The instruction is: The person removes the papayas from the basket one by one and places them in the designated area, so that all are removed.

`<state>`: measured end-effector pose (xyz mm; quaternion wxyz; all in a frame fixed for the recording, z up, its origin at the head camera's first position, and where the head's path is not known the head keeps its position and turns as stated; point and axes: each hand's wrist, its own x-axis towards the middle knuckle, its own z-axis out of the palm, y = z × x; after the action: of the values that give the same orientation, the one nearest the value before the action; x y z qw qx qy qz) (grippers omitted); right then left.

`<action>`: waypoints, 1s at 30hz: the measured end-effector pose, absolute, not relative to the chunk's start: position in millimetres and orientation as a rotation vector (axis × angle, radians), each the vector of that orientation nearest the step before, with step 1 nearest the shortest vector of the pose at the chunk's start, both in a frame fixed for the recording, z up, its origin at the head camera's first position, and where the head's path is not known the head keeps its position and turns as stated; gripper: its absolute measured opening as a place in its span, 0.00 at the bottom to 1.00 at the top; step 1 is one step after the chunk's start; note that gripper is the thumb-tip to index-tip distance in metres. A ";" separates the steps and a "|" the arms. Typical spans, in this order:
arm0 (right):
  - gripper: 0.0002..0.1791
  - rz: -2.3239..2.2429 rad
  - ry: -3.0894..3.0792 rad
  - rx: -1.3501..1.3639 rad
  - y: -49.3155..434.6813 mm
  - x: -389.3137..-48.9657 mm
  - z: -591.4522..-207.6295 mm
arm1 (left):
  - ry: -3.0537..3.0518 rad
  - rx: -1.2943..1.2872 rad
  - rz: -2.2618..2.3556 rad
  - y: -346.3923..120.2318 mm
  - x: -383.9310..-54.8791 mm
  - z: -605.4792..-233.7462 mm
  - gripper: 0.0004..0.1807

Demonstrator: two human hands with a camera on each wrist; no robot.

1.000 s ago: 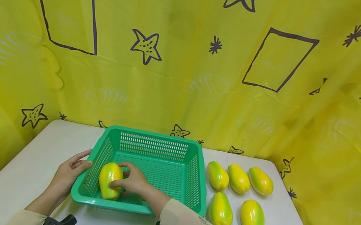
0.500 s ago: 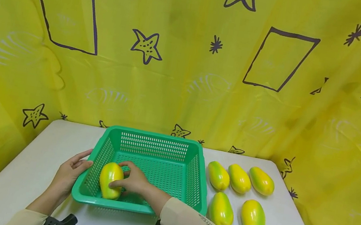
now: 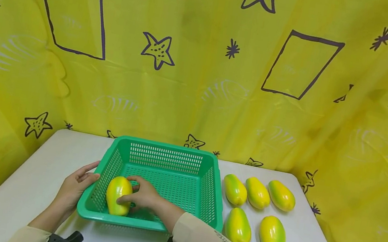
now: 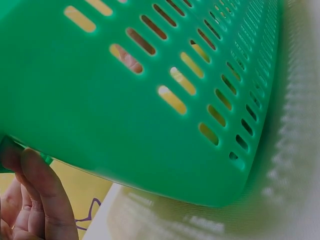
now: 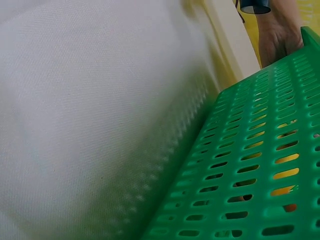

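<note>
A glossy yellow-green papaya (image 3: 117, 196) lies at the left end inside a green plastic basket (image 3: 125, 221). My right hand (image 3: 144, 195) reaches over the basket's front rim and holds this papaya from its right side, thumb in front and fingers behind. At the basket's left rim, my left hand (image 3: 74, 186) grips the edge with the thumb on top. The left wrist view shows fingers (image 4: 47, 195) of that hand below the rim. Through the wall slots in both wrist views, bits of yellow fruit show. The right hand is mostly hidden behind the wall in its own wrist view.
On the white table (image 3: 28, 179), right of the basket, several more papayas (image 3: 258, 193) lie in two rows. The nearest front one (image 3: 238, 228) lies close beside the basket wall. A yellow patterned curtain (image 3: 190, 95) hangs behind and along both sides.
</note>
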<state>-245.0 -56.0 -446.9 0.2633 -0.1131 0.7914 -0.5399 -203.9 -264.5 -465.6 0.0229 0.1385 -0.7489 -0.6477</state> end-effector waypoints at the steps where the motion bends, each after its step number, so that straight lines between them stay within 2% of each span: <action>1: 0.35 -1.463 2.134 -0.305 -56.0 -245.2 -447.2 | -2.316 0.429 -2.008 -264.5 -204.0 -465.7 0.35; 12: 0.31 -1.514 2.056 -0.286 -55.3 -245.0 -446.0 | -2.295 0.420 -2.019 -264.9 -204.5 -466.3 0.34; 30: 0.30 -1.503 2.054 -0.274 -55.1 -245.3 -446.8 | -2.292 0.430 -2.019 -263.9 -203.9 -464.6 0.34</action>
<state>-245.3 -55.1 -446.8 0.2868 -0.1025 0.7687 -0.5625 -203.9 -263.9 -464.6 0.0286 0.1393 -0.7428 -0.6543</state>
